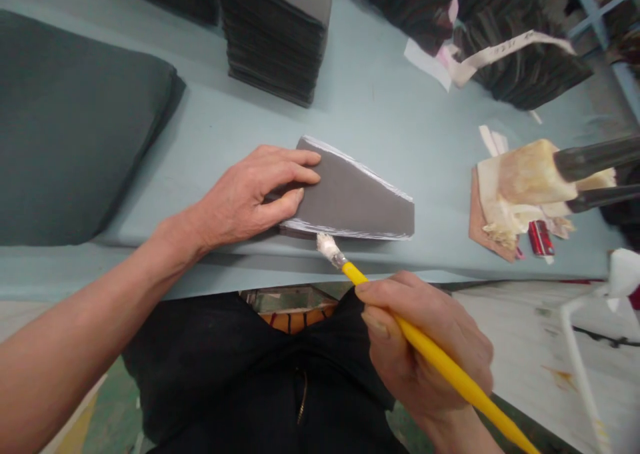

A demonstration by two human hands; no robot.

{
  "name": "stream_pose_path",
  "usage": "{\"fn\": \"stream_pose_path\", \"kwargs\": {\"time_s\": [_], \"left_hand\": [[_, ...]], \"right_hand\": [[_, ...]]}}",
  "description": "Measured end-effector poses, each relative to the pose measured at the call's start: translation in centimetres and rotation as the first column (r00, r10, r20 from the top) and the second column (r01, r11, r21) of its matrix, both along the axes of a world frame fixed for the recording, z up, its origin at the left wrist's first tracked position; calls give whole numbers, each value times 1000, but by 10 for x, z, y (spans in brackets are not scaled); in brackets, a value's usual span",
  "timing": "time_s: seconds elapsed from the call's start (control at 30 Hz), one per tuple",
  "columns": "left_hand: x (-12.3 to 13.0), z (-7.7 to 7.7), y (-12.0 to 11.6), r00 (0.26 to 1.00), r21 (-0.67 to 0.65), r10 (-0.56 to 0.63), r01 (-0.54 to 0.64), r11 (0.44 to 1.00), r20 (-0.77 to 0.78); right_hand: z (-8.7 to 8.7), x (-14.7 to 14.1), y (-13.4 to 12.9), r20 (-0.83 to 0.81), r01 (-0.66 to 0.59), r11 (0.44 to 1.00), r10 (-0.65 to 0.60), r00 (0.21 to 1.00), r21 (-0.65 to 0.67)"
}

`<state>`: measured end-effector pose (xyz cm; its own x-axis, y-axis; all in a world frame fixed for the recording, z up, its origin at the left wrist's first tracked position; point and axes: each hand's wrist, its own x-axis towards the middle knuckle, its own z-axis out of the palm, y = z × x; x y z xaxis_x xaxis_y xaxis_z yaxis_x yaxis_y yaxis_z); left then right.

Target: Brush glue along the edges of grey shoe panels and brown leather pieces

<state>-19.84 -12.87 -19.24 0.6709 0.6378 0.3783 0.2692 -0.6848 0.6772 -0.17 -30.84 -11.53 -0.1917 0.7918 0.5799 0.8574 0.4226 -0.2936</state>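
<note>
A stack of tapered dark grey pieces lies on the pale blue table, with white streaks along its two long edges. My left hand rests on the left end of the stack, fingers stretched out and slightly apart. My right hand is closed around the yellow handle of a paintbrush. White paste coats the brush's bristles, which are at the near edge of the stack; whether they touch it I cannot tell.
Dark stacked pieces stand at the back, with a larger dark green stack at left. Bundles tied with pale strips lie back right. A crusted pale block and a red can sit at right. The table's near edge runs before my lap.
</note>
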Motion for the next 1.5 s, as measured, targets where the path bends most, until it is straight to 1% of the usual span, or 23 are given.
{"fn": "stream_pose_path", "kwargs": {"time_s": [0.03, 0.1, 0.2, 0.27, 0.33, 0.4, 0.47, 0.57, 0.63, 0.73, 0.9, 1.03, 1.2, 1.37, 1.5], "left_hand": [[0, 0, 0, 1000, 0, -1, 1, 1000, 3], [1, -1, 0, 1000, -1, -2, 2, 1000, 7], [1, -2, 1, 1000, -10, -1, 2, 1000, 10], [0, -3, 2, 1000, -14, -4, 4, 1000, 22], [0, -3, 3, 999, -11, -3, 3, 1000, 35], [0, -4, 3, 999, -10, 4, -3, 1000, 39], [0, -4, 3, 999, -9, 10, -10, 1000, 37], [1, -3, 2, 999, -7, 15, -15, 1000, 35], [1, -2, 2, 999, 7, 11, -11, 1000, 37], [1, 0, 1, 1000, 30, 1, -2, 1000, 31], [1, 0, 1, 1000, 47, -8, 7, 999, 28], [-1, -2, 1, 999, 58, -11, 9, 998, 30], [0, -1, 2, 1000, 42, -2, 0, 999, 25], [-1, 0, 2, 1000, 36, -2, 2, 999, 7], [-1, -3, 3, 1000, 40, -5, 4, 999, 21]], "right_hand": [[1, 2, -3, -26, 4, 1000, -4, 1000, -14], [3, 11, -10, -71, 36, 999, -35, 997, 5], [0, 32, -20, -102, 168, 981, -158, 982, 94], [-5, 45, -24, -128, 280, 948, -261, 957, 154], [-12, 53, -24, -207, 369, 915, -334, 919, 162], [-19, 54, -22, -322, 438, 891, -382, 866, 121], [-25, 50, -19, -412, 475, 876, -403, 817, 85], [-33, 44, -17, -498, 529, 842, -414, 762, 109], [-37, 42, -18, -533, 561, 823, -438, 724, 86], [-43, 42, -23, -523, 558, 829, -459, 718, 37], [-51, 45, -30, -498, 564, 825, -472, 727, 42], [-52, 46, -32, -464, 564, 823, -474, 749, 70], [-52, 36, -33, -383, 526, 850, -477, 791, 26], [-54, 26, -28, -347, 488, 866, -427, 835, 107], [-53, 19, -26, -329, 498, 861, -442, 834, 105]]}}
